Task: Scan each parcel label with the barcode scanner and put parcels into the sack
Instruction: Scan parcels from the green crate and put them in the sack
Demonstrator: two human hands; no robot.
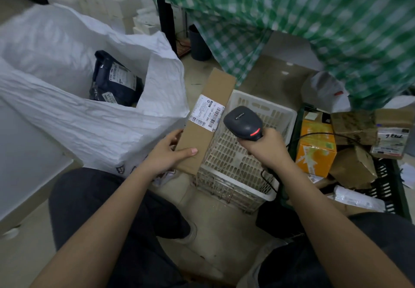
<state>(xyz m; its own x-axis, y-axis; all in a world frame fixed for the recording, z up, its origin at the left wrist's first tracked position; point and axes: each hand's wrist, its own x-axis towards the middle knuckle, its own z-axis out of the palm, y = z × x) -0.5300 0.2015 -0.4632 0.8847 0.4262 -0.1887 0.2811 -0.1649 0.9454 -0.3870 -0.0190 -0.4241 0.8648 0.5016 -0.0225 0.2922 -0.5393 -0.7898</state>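
- On the left, one white sack (67, 99) is standing open, and one dark parcel (115, 80) is already lying inside it.
- The left hand (167, 153) is holding the long cardboard parcel (203, 124) at its near end: thumb pressing on top, the other fingers curled under the edge.
- Its white label (206, 113) is facing up, just beside the sack's mouth.
- The right hand (267, 147) is wrapping its fingers around the handle of the one barcode scanner (243, 122), above one white basket (244, 153).
- For a good scan, I think the scanner head should be pointing squarely at the barcode, with the parcel kept steady.
- On the right, about five parcels are waiting in a dark crate (386, 175).
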